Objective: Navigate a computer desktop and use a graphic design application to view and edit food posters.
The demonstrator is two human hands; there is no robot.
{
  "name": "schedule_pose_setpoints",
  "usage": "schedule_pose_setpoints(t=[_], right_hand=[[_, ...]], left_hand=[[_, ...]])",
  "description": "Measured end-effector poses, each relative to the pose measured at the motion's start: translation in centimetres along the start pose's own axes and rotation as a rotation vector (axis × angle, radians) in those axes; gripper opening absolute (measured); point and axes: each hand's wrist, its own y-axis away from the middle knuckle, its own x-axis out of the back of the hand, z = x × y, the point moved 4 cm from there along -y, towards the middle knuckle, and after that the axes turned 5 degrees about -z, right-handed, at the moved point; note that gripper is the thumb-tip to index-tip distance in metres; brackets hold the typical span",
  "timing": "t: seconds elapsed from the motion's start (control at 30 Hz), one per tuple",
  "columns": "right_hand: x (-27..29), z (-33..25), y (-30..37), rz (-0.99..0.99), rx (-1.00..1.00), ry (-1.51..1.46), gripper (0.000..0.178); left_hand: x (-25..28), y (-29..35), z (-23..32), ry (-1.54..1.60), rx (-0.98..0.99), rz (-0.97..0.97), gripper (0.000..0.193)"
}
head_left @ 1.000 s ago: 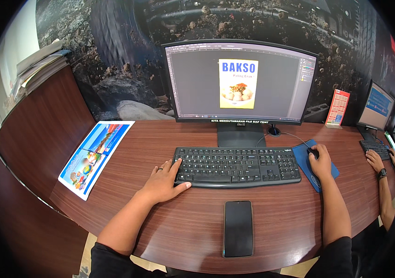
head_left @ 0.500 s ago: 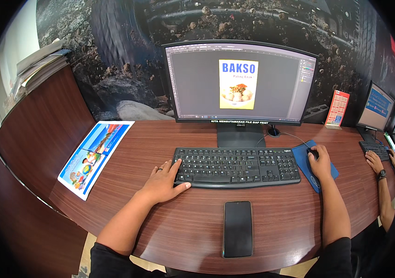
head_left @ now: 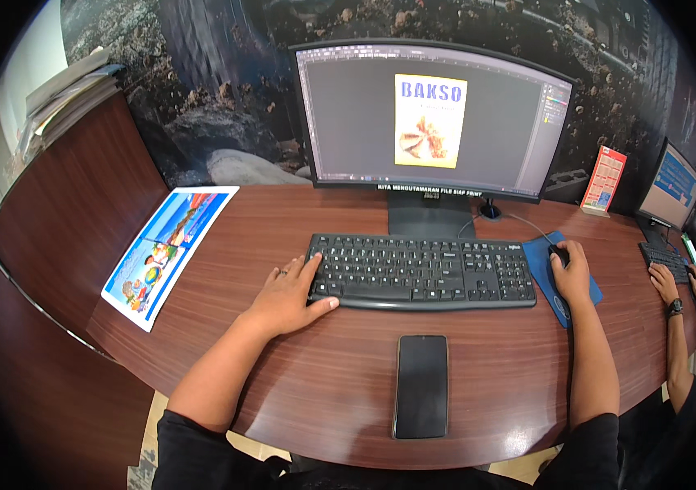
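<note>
My left hand (head_left: 286, 296) rests at the left end of a black keyboard (head_left: 421, 273), its fingers spread, with the fingertips on the edge keys and the thumb along the front edge. A ring shows on one finger. On the blue mouse pad (head_left: 558, 298), my right hand (head_left: 570, 273) is curled over a dark computer mouse (head_left: 558, 255), which it mostly covers. Behind the keyboard, a curved monitor (head_left: 348, 122) shows a yellow-edged poster design (head_left: 430, 122) with blue lettering and a blurred food picture in editing software.
A dark phone (head_left: 422, 386) lies in front of the keyboard. A colourful printed sheet (head_left: 170, 253) lies at the left beside a wooden partition (head_left: 78, 180) topped with stacked papers (head_left: 70, 102). A small desk calendar (head_left: 605, 180) stands right. Further right, another person's hand (head_left: 663, 282) touches a second keyboard (head_left: 664, 260).
The view has tilted slightly downward, so the desk items sit higher in the picture. On the screen, the poster's food picture looks paler and distorted. Both hands keep their places.
</note>
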Motion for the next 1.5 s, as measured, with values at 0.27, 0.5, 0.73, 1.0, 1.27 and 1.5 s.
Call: schedule_pose_setpoints(t=[0.27,0.5,0.73,1.0,1.27,1.5], right_hand=[[-0.2,0.1,-0.2,-0.008,-0.001,0.03,0.028],[0.0,-0.4,0.0,-0.007,-0.02,0.024,0.028],[0.1,-0.2,-0.1,-0.007,-0.032,0.0,0.029],[0.3,-0.4,0.0,0.012,-0.057,-0.033,0.03],[0.3,-0.6,0.1,0.003,0.006,-0.087,0.026],[0.0,-0.6,0.0,0.002,0.044,-0.071,0.026]], left_hand=[[1.7,0.9,3.4,-0.002,-0.111,0.232,0.059],[1.4,1.0,7.5,-0.103,-0.101,0.158,0.05],[0.5,-1.1,10.6,-0.27,-0.091,-0.065,0.071],[1.5,-0.7,9.4,-0.253,0.005,0.02,0.08],[1.7,1.8,1.5,-0.003,0.207,-0.007,0.101],[0.9,0.9,3.3,-0.106,0.227,0.021,0.103]])
